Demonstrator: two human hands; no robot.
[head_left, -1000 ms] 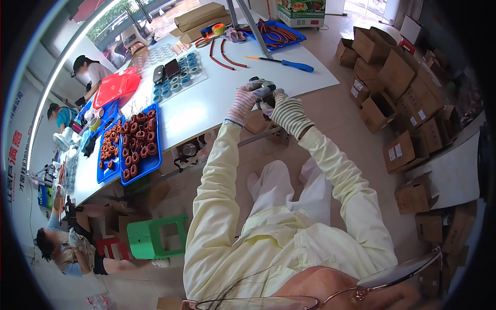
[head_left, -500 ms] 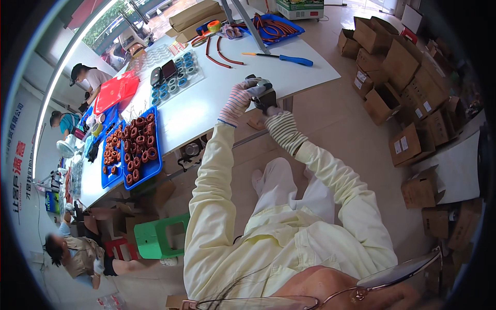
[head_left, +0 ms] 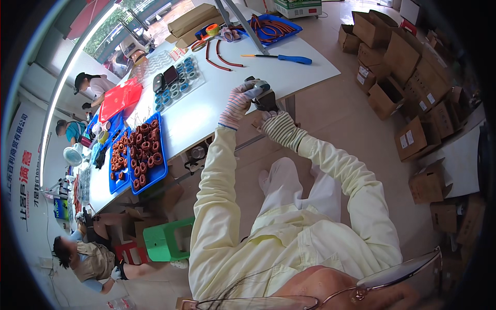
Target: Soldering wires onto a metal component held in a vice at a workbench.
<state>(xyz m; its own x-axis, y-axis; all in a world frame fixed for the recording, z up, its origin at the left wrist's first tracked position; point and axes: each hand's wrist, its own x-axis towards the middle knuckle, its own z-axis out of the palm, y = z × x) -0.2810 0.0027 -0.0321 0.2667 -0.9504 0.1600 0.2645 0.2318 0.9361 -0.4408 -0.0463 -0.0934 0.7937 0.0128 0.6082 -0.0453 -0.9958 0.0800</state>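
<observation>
In the head view we see our left hand [head_left: 238, 101], in a striped knit glove, curled around a small grey and dark object [head_left: 260, 89] at the near edge of the white table [head_left: 206, 113]. Our right hand [head_left: 273, 120], gloved too, sits just below and touches the object's dark underside; its fingers are bent, but we cannot tell how firmly they grip. Farther out on the table lies a blue-handled screwdriver [head_left: 289, 58], well apart from the hands. To the left lie blue trays [head_left: 155, 173] of copper-coloured coils [head_left: 140, 147] and a clear tray of blue rings [head_left: 178, 85]. Cardboard boxes [head_left: 413, 98] stand on the floor to the right.
</observation>
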